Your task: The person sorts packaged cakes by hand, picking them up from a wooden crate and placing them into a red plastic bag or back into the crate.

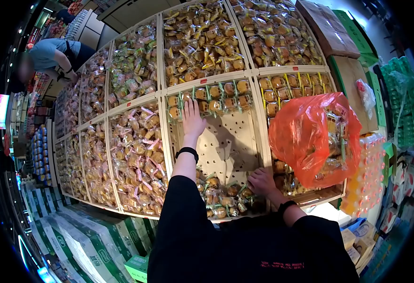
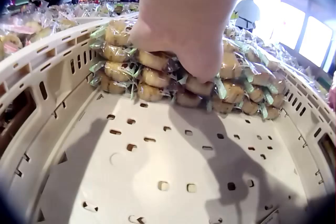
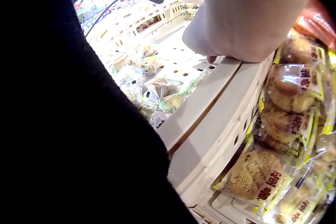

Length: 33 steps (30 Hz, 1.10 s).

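Note:
My left hand (image 1: 193, 120) reaches to the far end of a cream plastic crate (image 1: 223, 146), its fingers extended over packaged buns (image 1: 228, 96) with green-edged wrappers. These are stacked in rows against the far wall. In the left wrist view, the hand overlaps the front of the stacked buns (image 2: 152, 77), hiding some of them. My right hand (image 1: 262, 181) rests on the crate's right rim near the front, its fingers loosely bent. The right wrist view has this hand on the rim (image 3: 210, 95). More wrapped buns (image 1: 223, 200) lie loosely at the crate's near end.
A red plastic bag (image 1: 306, 137) lies over yellow-edged packaged buns in the crate to the right. Crates of wrapped buns (image 1: 138, 155) adjoin on the left and behind. Boxes (image 1: 84, 240) are stacked at front left. Another person (image 1: 58, 54) stands at far left.

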Each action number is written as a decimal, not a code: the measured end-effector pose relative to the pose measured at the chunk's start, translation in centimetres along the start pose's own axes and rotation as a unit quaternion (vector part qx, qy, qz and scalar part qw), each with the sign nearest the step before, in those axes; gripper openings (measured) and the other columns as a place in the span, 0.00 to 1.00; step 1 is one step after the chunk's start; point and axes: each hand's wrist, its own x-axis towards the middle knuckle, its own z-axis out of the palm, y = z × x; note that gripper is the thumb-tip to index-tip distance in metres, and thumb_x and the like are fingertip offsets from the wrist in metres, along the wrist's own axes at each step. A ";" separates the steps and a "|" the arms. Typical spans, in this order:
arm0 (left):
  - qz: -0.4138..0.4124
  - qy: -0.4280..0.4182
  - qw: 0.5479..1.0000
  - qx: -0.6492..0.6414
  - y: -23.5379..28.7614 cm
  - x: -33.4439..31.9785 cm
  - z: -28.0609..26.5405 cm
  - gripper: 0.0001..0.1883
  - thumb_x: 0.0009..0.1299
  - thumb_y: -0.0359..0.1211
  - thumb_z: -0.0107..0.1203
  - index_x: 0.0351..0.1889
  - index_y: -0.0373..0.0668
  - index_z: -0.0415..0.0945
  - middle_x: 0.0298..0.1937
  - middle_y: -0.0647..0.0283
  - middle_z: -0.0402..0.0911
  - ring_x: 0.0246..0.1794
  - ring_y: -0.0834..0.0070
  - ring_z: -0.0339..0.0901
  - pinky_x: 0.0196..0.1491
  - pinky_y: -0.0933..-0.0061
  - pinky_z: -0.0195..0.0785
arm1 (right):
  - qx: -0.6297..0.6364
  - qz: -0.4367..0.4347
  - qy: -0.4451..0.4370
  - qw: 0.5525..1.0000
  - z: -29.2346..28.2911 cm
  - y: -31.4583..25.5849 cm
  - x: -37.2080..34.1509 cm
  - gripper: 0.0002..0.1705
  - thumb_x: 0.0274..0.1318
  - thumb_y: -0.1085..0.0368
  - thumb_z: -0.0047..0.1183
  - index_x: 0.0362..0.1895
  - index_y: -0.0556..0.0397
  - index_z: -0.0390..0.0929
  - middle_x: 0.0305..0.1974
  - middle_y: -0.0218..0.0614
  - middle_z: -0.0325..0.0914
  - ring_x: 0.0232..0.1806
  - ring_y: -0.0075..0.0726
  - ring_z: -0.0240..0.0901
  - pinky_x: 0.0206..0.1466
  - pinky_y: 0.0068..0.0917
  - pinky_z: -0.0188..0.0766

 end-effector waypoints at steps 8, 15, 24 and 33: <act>0.091 0.042 0.995 -0.029 2.6 -3.4 1.2 0.44 0.57 0.36 0.55 0.69 0.39 0.42 0.72 0.55 0.40 0.73 0.58 0.36 0.71 0.54 0.30 | -0.011 0.007 0.004 1.000 0.2 0.2 0.0 0.08 0.36 0.64 0.55 0.16 0.47 0.67 0.19 0.30 0.66 0.28 0.35 0.66 0.34 0.31 0.66; 0.055 0.069 0.990 -0.110 4.5 -6.9 2.1 0.37 0.58 0.33 0.53 0.66 0.40 0.51 0.70 0.50 0.47 0.69 0.54 0.47 0.68 0.56 0.42 | -0.007 -0.009 0.019 1.000 0.1 0.0 0.3 0.09 0.38 0.62 0.55 0.16 0.47 0.68 0.18 0.30 0.66 0.27 0.36 0.66 0.35 0.32 0.65; 0.011 -0.223 0.909 -0.353 7.7 -23.7 4.1 0.19 0.61 0.36 0.51 0.48 0.38 0.71 0.45 0.50 0.76 0.47 0.55 0.73 0.50 0.61 0.66 | -0.007 0.007 0.002 1.000 0.5 0.0 -0.4 0.09 0.43 0.59 0.52 0.18 0.48 0.75 0.19 0.30 0.73 0.30 0.35 0.69 0.41 0.30 0.64; -0.071 -0.165 0.980 -0.079 12.3 -28.1 3.8 0.26 0.49 0.44 0.64 0.45 0.43 0.72 0.45 0.56 0.74 0.47 0.61 0.72 0.50 0.61 0.63 | 0.052 -0.010 -0.043 0.998 0.0 0.7 -0.7 0.08 0.42 0.59 0.53 0.20 0.49 0.77 0.20 0.31 0.75 0.30 0.37 0.70 0.44 0.33 0.64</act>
